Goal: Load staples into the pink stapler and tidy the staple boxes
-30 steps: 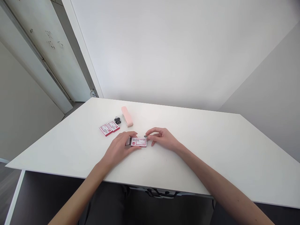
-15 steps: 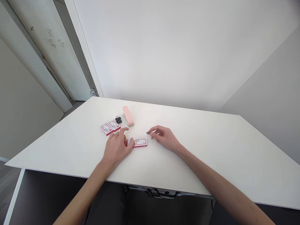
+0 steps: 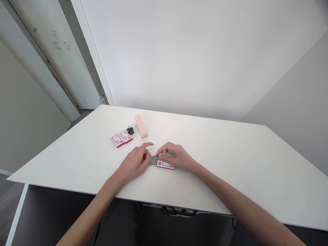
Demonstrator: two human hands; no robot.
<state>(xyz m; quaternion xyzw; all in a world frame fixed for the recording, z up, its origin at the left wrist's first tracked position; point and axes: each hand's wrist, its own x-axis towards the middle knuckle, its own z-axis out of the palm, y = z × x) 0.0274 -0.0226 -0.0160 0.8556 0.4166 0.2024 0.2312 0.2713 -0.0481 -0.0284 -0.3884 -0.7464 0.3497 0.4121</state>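
Observation:
A small red and white box [image 3: 166, 165] lies on the white table [image 3: 230, 160] between my hands. My right hand [image 3: 176, 159] is closed over the box, fingers on its far side and thumb at its left end. A grey piece [image 3: 154, 160], like an inner tray or a strip of staples, sticks out of the box's left end. My left hand [image 3: 137, 163] pinches that grey piece with thumb and fingers, while its index finger points out above it.
Two more red and white boxes [image 3: 121, 139] lie side by side at the far left. Beside them are a black binder clip [image 3: 130, 130] and a pink stapler [image 3: 140, 126]. A wall runs behind the table, with a door frame [image 3: 89, 54] on the left.
The box has shifted right and towards me. My right hand, which pinched a small grey item above the table, has come down onto the box. My left hand now grips the grey piece.

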